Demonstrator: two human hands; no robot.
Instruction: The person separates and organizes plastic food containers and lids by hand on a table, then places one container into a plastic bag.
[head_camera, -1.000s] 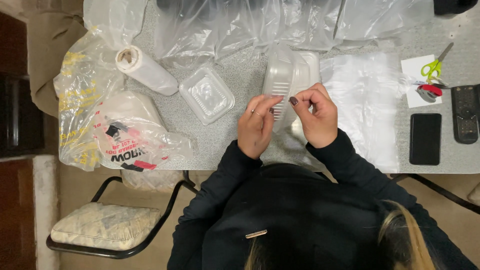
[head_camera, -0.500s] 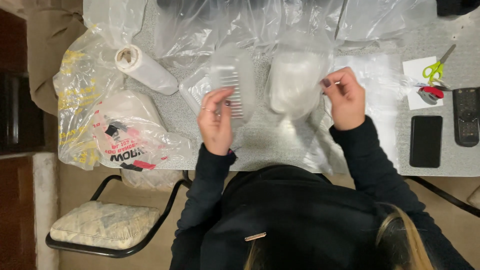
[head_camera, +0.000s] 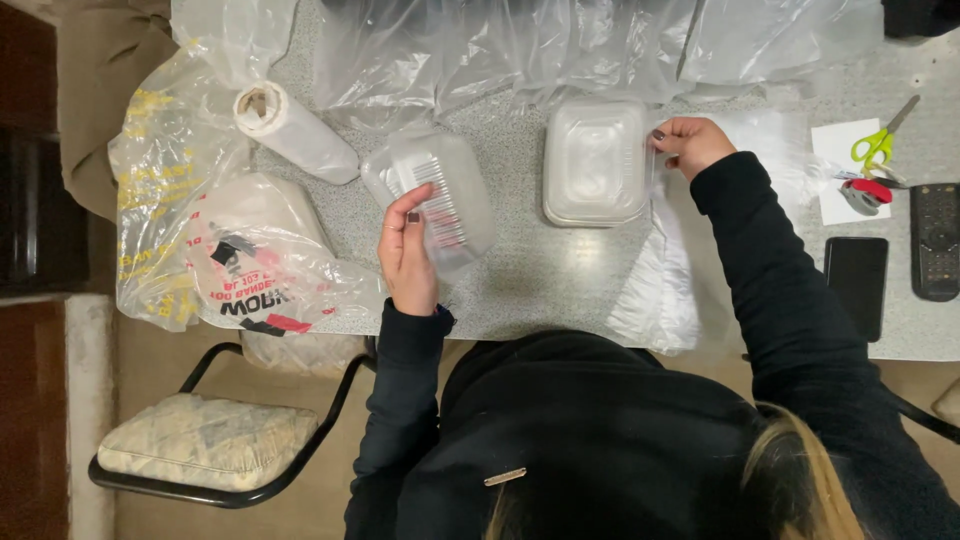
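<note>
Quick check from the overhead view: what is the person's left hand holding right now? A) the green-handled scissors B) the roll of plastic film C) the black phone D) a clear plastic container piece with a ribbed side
D: the left hand grips the clear ribbed container piece, while the right hand touches the other clear container.

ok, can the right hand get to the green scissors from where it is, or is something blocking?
Probably yes. The right hand rests at the edge of a clear container; the green scissors lie on a white paper further to its right, with only flat clear plastic between.
</note>
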